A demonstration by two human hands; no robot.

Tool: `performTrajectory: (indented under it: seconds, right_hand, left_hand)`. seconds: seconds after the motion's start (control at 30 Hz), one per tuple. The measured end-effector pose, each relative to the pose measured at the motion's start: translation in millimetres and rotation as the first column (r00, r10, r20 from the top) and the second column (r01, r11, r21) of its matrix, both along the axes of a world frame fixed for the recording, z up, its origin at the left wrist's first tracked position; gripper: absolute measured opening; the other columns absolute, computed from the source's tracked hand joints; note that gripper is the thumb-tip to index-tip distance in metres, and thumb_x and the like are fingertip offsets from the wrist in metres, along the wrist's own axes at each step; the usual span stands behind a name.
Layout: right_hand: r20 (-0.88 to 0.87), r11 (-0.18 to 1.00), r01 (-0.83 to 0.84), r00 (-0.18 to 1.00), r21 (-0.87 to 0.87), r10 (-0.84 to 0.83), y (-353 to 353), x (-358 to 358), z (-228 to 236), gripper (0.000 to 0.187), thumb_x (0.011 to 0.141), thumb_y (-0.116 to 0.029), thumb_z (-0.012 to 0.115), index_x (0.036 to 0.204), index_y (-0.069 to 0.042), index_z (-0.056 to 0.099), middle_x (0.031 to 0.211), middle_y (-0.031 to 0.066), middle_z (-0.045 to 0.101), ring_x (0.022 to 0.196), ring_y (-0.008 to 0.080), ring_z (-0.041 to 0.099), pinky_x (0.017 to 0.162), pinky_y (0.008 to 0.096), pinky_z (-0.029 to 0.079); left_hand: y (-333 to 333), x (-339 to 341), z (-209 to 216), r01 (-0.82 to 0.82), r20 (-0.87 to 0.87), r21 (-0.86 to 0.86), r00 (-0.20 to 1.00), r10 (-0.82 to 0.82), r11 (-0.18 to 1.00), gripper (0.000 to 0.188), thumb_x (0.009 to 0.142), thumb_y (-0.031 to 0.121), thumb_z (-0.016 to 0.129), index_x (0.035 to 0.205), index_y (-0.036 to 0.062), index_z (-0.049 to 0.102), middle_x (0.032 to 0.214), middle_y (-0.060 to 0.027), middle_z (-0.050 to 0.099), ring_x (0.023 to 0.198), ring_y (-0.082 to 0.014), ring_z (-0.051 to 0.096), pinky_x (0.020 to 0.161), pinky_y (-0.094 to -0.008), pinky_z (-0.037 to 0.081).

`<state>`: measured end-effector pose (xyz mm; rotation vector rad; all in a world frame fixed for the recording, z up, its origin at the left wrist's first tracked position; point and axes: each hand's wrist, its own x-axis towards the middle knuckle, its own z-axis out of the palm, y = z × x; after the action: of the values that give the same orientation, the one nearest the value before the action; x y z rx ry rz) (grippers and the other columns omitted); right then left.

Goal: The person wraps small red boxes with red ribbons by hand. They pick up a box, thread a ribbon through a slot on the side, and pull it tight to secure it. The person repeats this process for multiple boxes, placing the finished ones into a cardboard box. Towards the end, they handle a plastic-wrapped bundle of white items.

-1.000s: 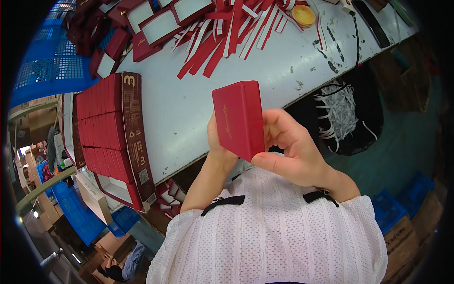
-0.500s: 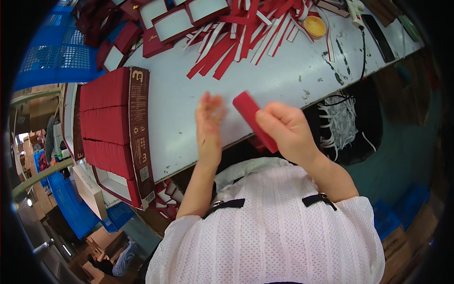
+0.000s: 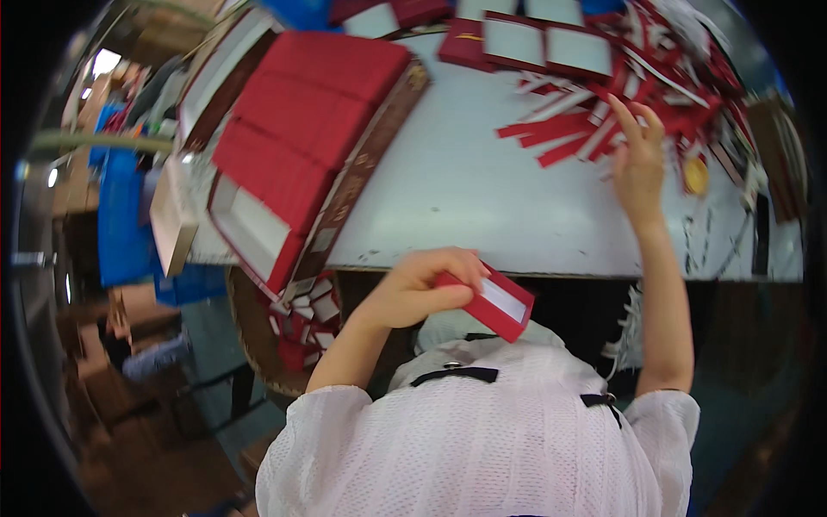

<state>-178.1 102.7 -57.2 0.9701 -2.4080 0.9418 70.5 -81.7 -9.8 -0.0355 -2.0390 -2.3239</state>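
The left hand [image 3: 422, 289] grips a small red box [image 3: 500, 308] in front of the person's chest, by the near edge of the desk [image 3: 482, 215]. Its fingers [image 3: 459, 262] curl over the far side of the box and the thumb presses from the near side, closed on one end; the other end points to the right and toward the body, with a long white patch facing up.

The right hand [image 3: 640, 177] reaches well forward over the desk, holding nothing that shows. Its fingers are partly open, the index stretched out and the next one bent beside it. The tips overlap a heap of red and white strips [image 3: 560, 138]; whether they touch them, I cannot tell.

Left of the strips, a large carton [image 3: 355, 177] holds rows of packed red pieces [image 3: 301, 121]. Open boxes [image 3: 545, 47] with pale insides lie at the far side.
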Motion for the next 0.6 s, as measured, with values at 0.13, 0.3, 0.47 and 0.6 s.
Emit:
performTrajectory:
  seconds: [0.13,0.3,0.47,0.6]
  right_hand:
    - [-0.11,0.995,-0.081,0.99,0.058,0.087,1,-26,-5,0.022,0.073,-0.003,0.056,0.094,-0.01,0.058,0.105,0.0083,0.051,0.079,0.0219,0.056,0.067,0.0297,0.046]
    - [0.015,0.973,-0.197,0.98,-0.122,0.2,-14,2,5,0.009,0.08,-0.006,0.052,0.087,-0.001,0.054,0.081,0.0084,0.056,0.066,0.0183,0.056,0.059,0.0253,0.044]
    - [0.291,0.937,-0.179,0.918,-0.301,0.269,-20,38,23,0.008,0.085,-0.008,0.046,0.087,-0.001,0.049,0.067,0.0042,0.052,0.058,0.0087,0.051,0.053,0.0206,0.04]
    - [0.541,0.839,-0.144,0.705,-0.524,0.459,-20,68,44,0.008,0.084,-0.007,0.047,0.09,-0.001,0.048,0.07,0.0033,0.054,0.06,0.0068,0.051,0.054,0.0185,0.04]
  left_hand:
    - [-69,58,42,-0.655,-0.117,0.477,0.614,0.78,0.587,0.023,0.088,0.02,0.038,0.093,0.0014,0.05,0.099,-0.0152,0.055,0.101,-0.0243,0.049,0.092,-0.041,0.033]
    - [-154,157,43,-0.964,-0.218,0.041,0.247,0.944,0.261,0.017,0.088,0.015,0.041,0.089,0.0026,0.052,0.091,-0.0089,0.057,0.085,-0.0179,0.055,0.08,-0.031,0.042]
    - [-133,143,8,-0.755,0.141,-0.468,0.45,0.882,0.46,0.023,0.089,0.021,0.041,0.075,0.0046,0.049,0.07,0.0017,0.047,0.067,-0.0047,0.042,0.061,-0.0192,0.036]
    - [-136,139,1,-0.566,0.145,-0.671,0.532,0.834,0.478,0.026,0.089,0.022,0.039,0.075,0.0013,0.046,0.064,0.0022,0.039,0.063,-0.0061,0.034,0.057,-0.0214,0.033]
